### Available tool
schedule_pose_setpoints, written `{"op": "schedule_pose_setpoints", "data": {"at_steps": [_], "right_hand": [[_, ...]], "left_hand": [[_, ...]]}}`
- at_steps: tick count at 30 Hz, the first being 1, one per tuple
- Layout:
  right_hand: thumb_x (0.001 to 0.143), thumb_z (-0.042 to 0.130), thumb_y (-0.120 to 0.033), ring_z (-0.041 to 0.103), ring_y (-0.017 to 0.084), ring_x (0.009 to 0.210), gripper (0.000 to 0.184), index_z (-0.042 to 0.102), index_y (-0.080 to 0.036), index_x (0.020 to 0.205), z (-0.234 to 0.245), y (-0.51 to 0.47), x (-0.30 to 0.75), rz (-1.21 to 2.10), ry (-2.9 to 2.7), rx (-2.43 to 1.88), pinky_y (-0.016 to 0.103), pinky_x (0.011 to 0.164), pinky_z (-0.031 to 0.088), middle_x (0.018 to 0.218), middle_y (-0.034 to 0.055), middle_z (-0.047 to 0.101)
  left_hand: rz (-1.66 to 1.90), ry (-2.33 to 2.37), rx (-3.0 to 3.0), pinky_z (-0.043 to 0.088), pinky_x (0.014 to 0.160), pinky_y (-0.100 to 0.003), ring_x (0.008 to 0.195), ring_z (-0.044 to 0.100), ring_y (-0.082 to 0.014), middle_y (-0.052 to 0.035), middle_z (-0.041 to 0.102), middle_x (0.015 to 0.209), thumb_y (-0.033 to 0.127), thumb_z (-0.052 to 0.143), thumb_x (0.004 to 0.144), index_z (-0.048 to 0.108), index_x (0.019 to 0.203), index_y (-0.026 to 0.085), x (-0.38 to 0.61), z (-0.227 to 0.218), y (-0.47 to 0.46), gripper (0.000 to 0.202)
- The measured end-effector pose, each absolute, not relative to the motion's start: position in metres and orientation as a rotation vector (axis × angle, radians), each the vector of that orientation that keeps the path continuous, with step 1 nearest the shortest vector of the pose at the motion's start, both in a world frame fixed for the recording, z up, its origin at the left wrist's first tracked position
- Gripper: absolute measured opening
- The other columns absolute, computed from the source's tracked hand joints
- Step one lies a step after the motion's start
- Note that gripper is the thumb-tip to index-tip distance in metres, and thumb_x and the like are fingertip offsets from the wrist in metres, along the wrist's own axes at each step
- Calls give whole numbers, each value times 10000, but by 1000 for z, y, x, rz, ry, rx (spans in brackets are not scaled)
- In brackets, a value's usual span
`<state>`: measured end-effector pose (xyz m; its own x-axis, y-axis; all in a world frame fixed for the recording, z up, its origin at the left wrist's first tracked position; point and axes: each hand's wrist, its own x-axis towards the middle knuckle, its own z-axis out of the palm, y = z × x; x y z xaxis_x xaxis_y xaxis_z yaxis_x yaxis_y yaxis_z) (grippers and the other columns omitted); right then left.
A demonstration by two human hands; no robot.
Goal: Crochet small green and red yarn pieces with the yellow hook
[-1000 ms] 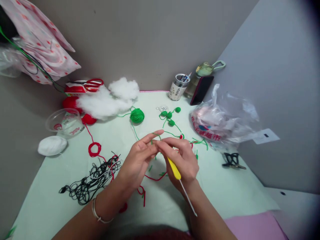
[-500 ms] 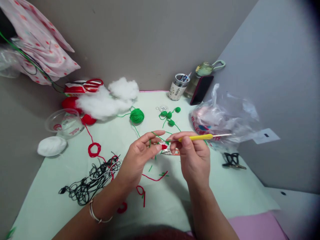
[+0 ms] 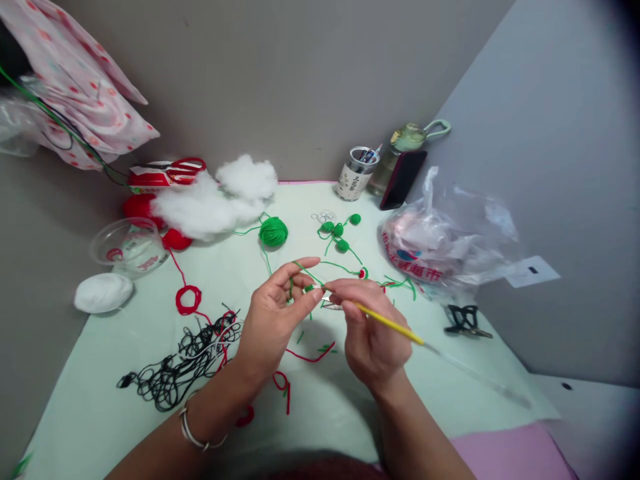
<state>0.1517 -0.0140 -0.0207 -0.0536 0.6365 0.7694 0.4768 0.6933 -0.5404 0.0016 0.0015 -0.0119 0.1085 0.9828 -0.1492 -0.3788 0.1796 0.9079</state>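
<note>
My left hand (image 3: 273,310) pinches a small crochet piece (image 3: 310,289) of green and white yarn between thumb and fingers. Green yarn (image 3: 309,272) runs over its raised index finger. In my right hand (image 3: 375,327) is a crochet hook (image 3: 390,323) with a yellow handle, held like a pencil; its tip meets the piece at my left fingertips, and its rear end slants down to the right, blurred. Small scissors (image 3: 331,305) lie partly hidden behind my right hand. Beyond my hands is a green yarn ball (image 3: 273,232), with several small green crocheted pieces (image 3: 339,231) to its right.
White stuffing (image 3: 210,207), a clear plastic tub (image 3: 127,247) and a white yarn ball (image 3: 104,292) sit at left, near tangled black cord (image 3: 190,360). A pen can (image 3: 352,175), phone (image 3: 404,180) and plastic bag (image 3: 440,233) stand at the back right. A black hair clip (image 3: 467,321) lies at right.
My right hand has turned and lowered, so the hook's rear end now points down to the right. The red part of the piece no longer shows. My left hand has barely moved.
</note>
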Motion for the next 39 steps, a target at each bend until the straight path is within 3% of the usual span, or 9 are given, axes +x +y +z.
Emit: {"op": "schedule_pose_setpoints", "data": {"at_steps": [4,6,10,15,23,28,35,39], "right_hand": [[996,608,-90,759,211,953,288,706,-227,1230,-20,-14,149,-27,-1835,-919,342,775,629,1115,113,788],[1014,585,-101,758,209,947,277,716,-240,1214,-19,-12,149,108,-1741,-898,350,771,630,1086,94,790],[1050,535,-135,702,160,755,252,747,-259,1104,-17,-9,150,466,-1436,-897,327,666,597,983,38,773],[1052,542,-142,669,133,716,244,757,-257,1059,-16,-8,150,591,-1368,-887,300,638,571,975,22,760],[1021,564,-98,738,213,937,218,710,-205,1142,-19,-11,150,223,-1690,-847,355,777,610,998,90,774],[954,638,-33,743,210,934,275,714,-158,1186,-23,-14,147,-114,-1878,-865,315,760,608,1091,143,788],[1022,558,-96,766,215,922,221,704,-202,1151,-15,-8,147,125,-1751,-801,355,746,638,980,103,784],[994,608,-70,763,209,917,236,719,-203,1154,-19,-8,146,54,-1766,-840,340,744,640,1020,106,776]], "left_hand": [[1115,832,643,407,686,-230,700,519,-100,28,645,801,284,859,833,727,1274,205,3,-9,3,468],[1091,820,606,398,688,-222,698,510,-94,30,641,788,274,862,830,728,1270,189,2,-7,4,467],[1144,857,678,424,841,-241,849,555,-122,16,647,858,224,858,824,772,1208,212,0,-5,5,394],[1174,891,769,423,865,-255,885,561,-134,13,642,889,241,837,852,801,1160,262,-1,-10,4,311],[1260,972,886,440,759,-218,799,549,-109,25,663,856,239,841,850,809,1129,286,1,-19,3,286],[1307,1008,881,458,718,-216,747,540,-103,28,660,854,237,841,842,799,1160,291,2,-21,2,326],[1335,1060,935,457,765,-218,798,567,-114,28,673,844,214,841,841,808,1144,288,1,-20,4,314],[1222,925,827,456,744,-222,762,573,-109,27,674,838,255,846,848,790,1191,265,3,-20,4,348]]}}
